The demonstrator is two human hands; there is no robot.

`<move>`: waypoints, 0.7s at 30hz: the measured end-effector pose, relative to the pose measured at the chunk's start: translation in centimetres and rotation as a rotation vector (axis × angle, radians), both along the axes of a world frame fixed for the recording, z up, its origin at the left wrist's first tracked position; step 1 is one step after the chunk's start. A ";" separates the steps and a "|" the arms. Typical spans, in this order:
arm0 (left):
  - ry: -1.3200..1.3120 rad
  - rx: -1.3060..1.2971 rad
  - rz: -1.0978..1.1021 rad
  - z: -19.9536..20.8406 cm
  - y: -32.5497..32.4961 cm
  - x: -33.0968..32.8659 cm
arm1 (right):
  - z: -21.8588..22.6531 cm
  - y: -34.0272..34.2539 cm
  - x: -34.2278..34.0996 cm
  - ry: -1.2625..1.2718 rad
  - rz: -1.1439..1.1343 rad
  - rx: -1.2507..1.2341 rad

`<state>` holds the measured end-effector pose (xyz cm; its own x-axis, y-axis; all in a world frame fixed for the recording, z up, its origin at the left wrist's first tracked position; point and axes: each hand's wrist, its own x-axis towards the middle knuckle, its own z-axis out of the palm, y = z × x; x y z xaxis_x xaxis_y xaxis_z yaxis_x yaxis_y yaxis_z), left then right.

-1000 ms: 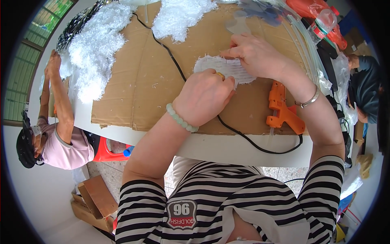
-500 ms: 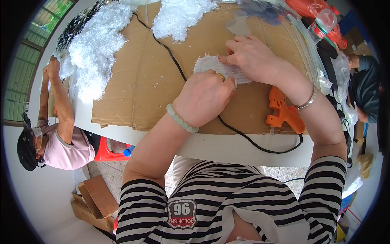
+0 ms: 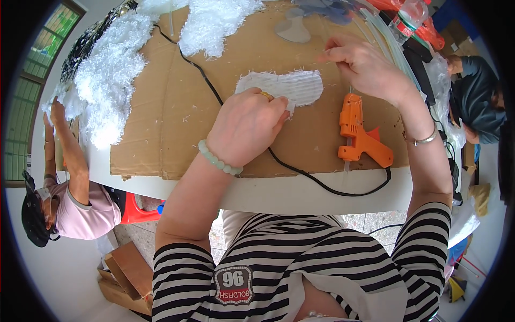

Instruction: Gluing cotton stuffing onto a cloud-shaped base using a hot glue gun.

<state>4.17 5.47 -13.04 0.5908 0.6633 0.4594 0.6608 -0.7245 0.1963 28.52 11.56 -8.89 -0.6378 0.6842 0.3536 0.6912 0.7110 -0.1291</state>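
Note:
On the brown cardboard sheet lies a small rounded piece of white fabric with a frayed, fluffy edge and ribbed upper face. My left hand is closed at its near left edge, fingers gripping the fabric there. Up and to the right of the piece, apart from it, my right hand is raised with thumb and fingers pinched together; whatever is between them is too small to make out. An orange glue gun with a clear glue stick lies below my right hand.
A black cord runs from the glue gun along the near edge. White shaggy fabric covers the far left, and clear plastic cutouts lie at the back. A plastic bottle stands far right. Other people sit left and right.
My right hand has lifted off the fabric piece and moved up and right, uncovering its right end. My left hand stays on the piece. The whole view has shifted slightly.

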 end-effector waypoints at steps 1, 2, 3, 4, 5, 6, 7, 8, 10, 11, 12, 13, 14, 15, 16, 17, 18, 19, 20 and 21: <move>0.004 0.008 -0.001 -0.1 0.0 -0.1 | 0.1 -0.4 0.1 -0.013 0.011 -0.038; 0.008 0.015 -0.001 -0.1 0.1 -0.1 | 0.2 -0.7 0.3 -0.026 0.022 -0.076; 0.008 0.015 -0.006 -0.1 0.1 0.0 | 0.1 -1.1 0.3 -0.025 0.018 -0.076; 0.003 0.020 -0.007 -0.1 0.0 0.1 | -0.1 -1.4 0.2 -0.015 0.033 -0.068; -0.002 0.025 -0.008 -0.1 0.0 0.1 | -0.3 -1.6 0.1 -0.003 0.048 -0.059; 0.001 0.026 -0.011 -0.1 0.0 0.2 | -0.6 -1.8 -0.1 -0.001 0.045 -0.058; -0.001 0.023 -0.010 -0.2 0.0 0.2 | -0.9 -1.9 -0.2 -0.031 0.029 -0.055; -0.002 0.020 -0.009 -0.2 0.0 0.2 | -1.1 -2.0 -0.3 -0.062 0.014 -0.051; -0.010 0.013 -0.008 -0.2 0.0 0.3 | -1.4 -2.0 -0.2 -0.062 0.005 -0.044; -0.021 0.004 -0.004 -0.1 0.0 0.4 | -1.5 -2.1 -0.1 -0.064 -0.002 -0.039; -0.018 0.001 -0.004 -0.1 0.0 0.3 | -1.4 -2.2 -0.1 -0.062 -0.001 -0.041; -0.023 -0.007 -0.006 -0.2 0.1 0.3 | -1.1 -2.3 -0.1 -0.040 0.010 -0.051; -0.027 -0.016 -0.009 -0.3 0.2 0.2 | -1.0 -2.5 0.0 -0.019 0.021 -0.061; -0.025 -0.020 -0.010 -0.3 0.2 0.2 | -1.1 -2.7 -0.1 -0.017 0.020 -0.065; -0.035 -0.014 -0.008 -0.2 0.2 0.1 | -1.1 -2.9 -0.1 -0.002 0.043 -0.107; -0.044 -0.008 -0.005 -0.2 0.3 0.1 | -1.3 -3.1 -0.2 0.014 0.067 -0.150; -0.042 -0.011 -0.007 -0.2 0.3 0.1 | -1.4 -3.3 -0.4 0.015 0.064 -0.153; -0.045 -0.012 -0.007 -0.2 0.4 0.1 | -1.6 -3.5 -0.5 -0.001 0.077 -0.163; -0.048 -0.013 -0.007 -0.1 0.5 0.1 | -1.8 -3.5 -0.6 -0.018 0.091 -0.173; -0.046 -0.017 -0.007 -0.1 0.5 0.1 | -2.0 -3.5 -0.6 -0.016 0.090 -0.177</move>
